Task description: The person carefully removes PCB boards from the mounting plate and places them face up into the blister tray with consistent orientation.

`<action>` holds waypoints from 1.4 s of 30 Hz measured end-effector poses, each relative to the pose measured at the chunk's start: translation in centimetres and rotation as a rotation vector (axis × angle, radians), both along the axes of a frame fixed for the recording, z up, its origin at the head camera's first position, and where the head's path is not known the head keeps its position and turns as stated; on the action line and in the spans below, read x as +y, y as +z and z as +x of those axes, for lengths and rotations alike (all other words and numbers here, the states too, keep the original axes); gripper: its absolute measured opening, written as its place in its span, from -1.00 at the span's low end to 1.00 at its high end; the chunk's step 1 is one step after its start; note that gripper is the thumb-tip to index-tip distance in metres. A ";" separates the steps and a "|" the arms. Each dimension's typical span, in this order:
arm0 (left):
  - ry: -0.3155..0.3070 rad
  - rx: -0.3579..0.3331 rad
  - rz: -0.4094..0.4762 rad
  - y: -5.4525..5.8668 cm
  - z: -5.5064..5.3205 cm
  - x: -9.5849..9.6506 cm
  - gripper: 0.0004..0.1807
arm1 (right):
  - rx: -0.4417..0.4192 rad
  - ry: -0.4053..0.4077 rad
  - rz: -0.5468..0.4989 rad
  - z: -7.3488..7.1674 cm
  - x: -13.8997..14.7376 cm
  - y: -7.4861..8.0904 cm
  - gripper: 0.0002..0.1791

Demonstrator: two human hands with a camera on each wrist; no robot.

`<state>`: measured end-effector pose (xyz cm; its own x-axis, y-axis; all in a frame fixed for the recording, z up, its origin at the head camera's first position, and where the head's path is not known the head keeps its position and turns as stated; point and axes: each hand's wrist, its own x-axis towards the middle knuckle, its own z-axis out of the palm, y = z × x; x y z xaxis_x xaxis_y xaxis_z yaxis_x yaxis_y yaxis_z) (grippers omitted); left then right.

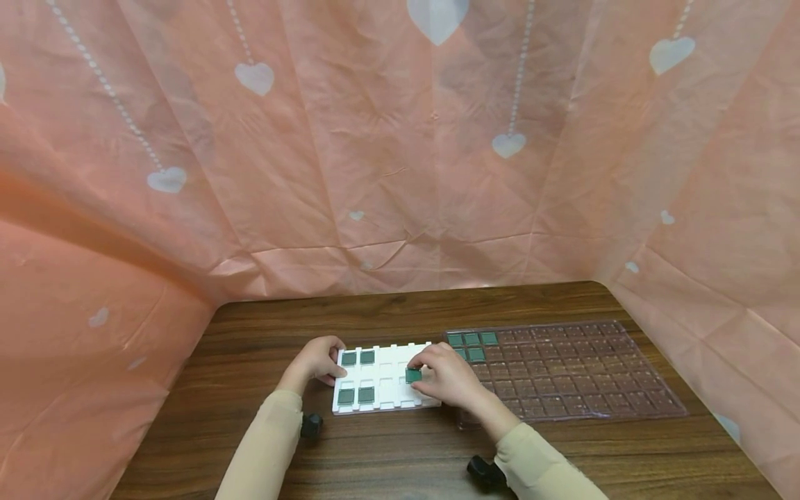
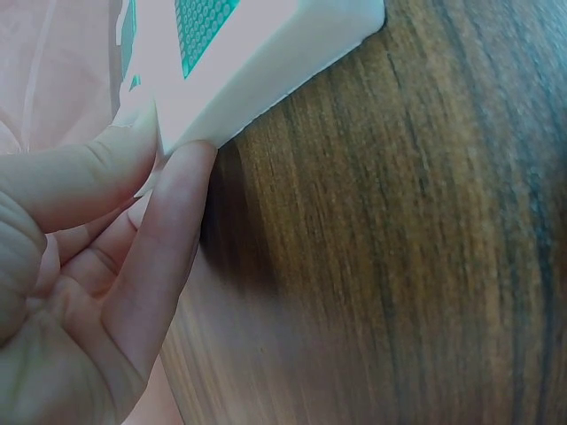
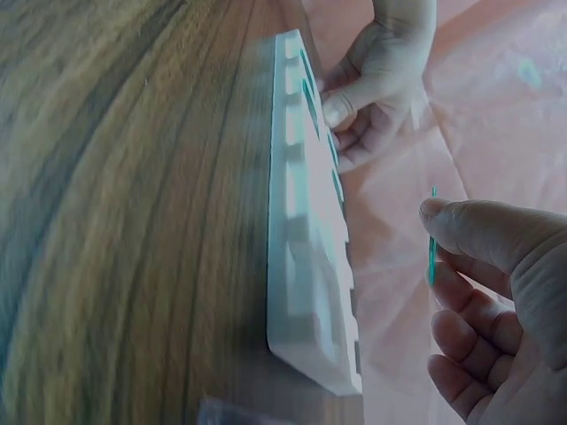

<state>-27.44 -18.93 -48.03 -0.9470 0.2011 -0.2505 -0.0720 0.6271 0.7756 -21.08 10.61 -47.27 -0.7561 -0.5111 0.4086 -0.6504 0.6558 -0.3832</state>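
Note:
A white tray (image 1: 378, 376) with shallow pockets lies on the table, with two green square chips in its far left pockets and two in the near left ones. My left hand (image 1: 320, 359) grips the tray's left edge. In the left wrist view its thumb (image 2: 97, 173) is on the top edge and a finger is against the side. Over the tray's right half, my right hand (image 1: 448, 376) pinches another green square chip (image 1: 413, 376) between thumb and fingers. In the right wrist view this chip (image 3: 432, 239) is seen edge-on, raised above the tray.
Right of the white tray lies a large clear plastic tray (image 1: 565, 368) divided into many square cells. Several green chips (image 1: 471, 339) sit in its far left corner, partly behind my right hand. A pink cloth (image 1: 400, 173) with white hearts hangs around the wooden table (image 1: 300, 316).

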 end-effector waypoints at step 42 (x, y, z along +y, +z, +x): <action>-0.003 0.009 -0.020 0.1 0.1 0.1 -0.45 | -0.024 -0.133 0.038 -0.9 9.8 1.0 -0.69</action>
<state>-27.38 -18.85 -47.89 -0.9485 0.1994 -0.2461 -0.0631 0.6425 0.7637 -22.01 20.45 -46.27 -0.8276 -0.4205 0.3718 -0.5477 0.7499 -0.3710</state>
